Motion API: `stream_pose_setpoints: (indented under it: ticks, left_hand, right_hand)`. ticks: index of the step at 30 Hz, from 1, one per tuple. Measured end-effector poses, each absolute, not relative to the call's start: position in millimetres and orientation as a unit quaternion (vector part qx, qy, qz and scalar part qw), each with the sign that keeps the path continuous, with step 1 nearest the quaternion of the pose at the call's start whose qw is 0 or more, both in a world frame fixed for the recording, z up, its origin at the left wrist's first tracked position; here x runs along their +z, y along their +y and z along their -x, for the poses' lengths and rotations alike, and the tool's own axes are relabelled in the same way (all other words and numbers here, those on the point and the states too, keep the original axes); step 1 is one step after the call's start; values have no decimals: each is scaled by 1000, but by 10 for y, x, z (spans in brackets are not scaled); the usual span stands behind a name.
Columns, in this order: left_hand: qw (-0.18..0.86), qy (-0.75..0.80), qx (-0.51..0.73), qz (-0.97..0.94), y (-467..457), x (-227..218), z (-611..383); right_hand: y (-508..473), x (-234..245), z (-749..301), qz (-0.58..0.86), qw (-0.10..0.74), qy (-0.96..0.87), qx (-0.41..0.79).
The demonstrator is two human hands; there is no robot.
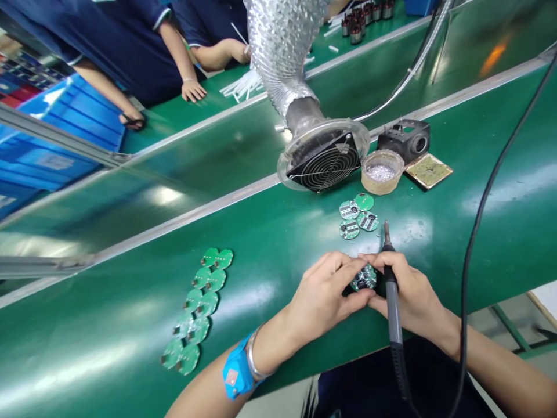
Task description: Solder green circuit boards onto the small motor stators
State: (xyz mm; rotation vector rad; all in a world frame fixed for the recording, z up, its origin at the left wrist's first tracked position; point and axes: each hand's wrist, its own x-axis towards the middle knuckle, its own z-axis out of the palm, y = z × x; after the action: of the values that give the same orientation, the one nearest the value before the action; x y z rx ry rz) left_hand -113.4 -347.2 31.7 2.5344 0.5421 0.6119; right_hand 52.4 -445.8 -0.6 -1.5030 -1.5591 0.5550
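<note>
Fingers of the left hand [324,290] and right hand [414,297] pinch a round circuit board [364,279] over the green surface [270,238], the right also gripping a soldering iron [393,307]. Looks like positioning; next probably calls for a steady board, fingers clear of the tip [386,232].

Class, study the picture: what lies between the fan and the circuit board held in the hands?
The head view shows four loose round boards, then fingers of the left hand, between the fan and the held board.
</note>
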Motion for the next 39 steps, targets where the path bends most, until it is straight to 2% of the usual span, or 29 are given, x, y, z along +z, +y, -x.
stream_pose_setpoints:
  ticks: [7,15,23,28,36,39]
  left_hand:
    - [179,189,210,-943,-3505,330,1083]
    - [162,245,169,-941,-3623,450,994]
    - [236,253,261,-901,-3648,180,1098]
    - [284,263,309,-869,-3651,103,1124]
    - [223,284,349,-865,-3754,78,1020]
    - [272,279,326,-862,-3709,83,1059]
  right_hand:
    - [-4524,-39,-456,609,424,-640,200]
    - [-4592,-50,-445,600,408,-671,153]
    - [-4581,-25,-468,635,410,-634,164]
    - [-4627,-33,-458,665,424,-607,101]
    - [-4644,-41,-441,615,429,-661,31]
    - [-4636,-25,-445,632,418,-651,38]
